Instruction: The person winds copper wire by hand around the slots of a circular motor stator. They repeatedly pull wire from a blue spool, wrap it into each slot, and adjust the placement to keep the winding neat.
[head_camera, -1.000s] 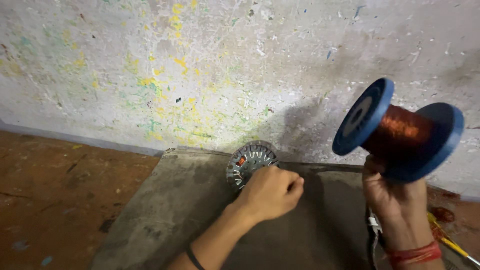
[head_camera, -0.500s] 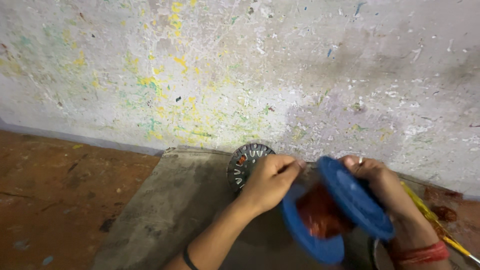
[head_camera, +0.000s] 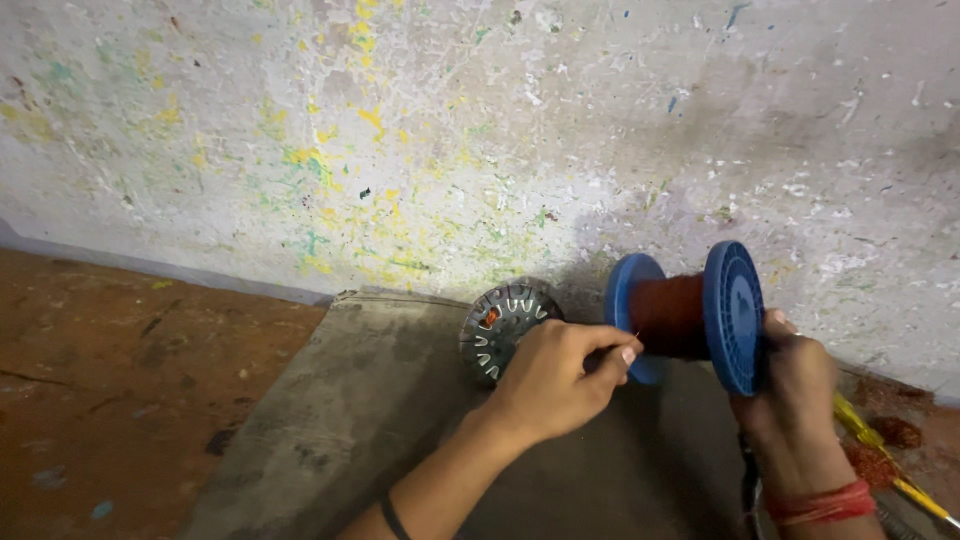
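The right hand (head_camera: 795, 385) grips the blue spool of copper wire (head_camera: 690, 315) by its near flange, the left hand (head_camera: 555, 375) pinches the wire end beside it — the slotted stator (head_camera: 505, 325) behind the left hand appears mostly unwound.

The left hand (head_camera: 555, 375) hides part of the round metal stator (head_camera: 503, 325); the wire it pinches is too thin to see.
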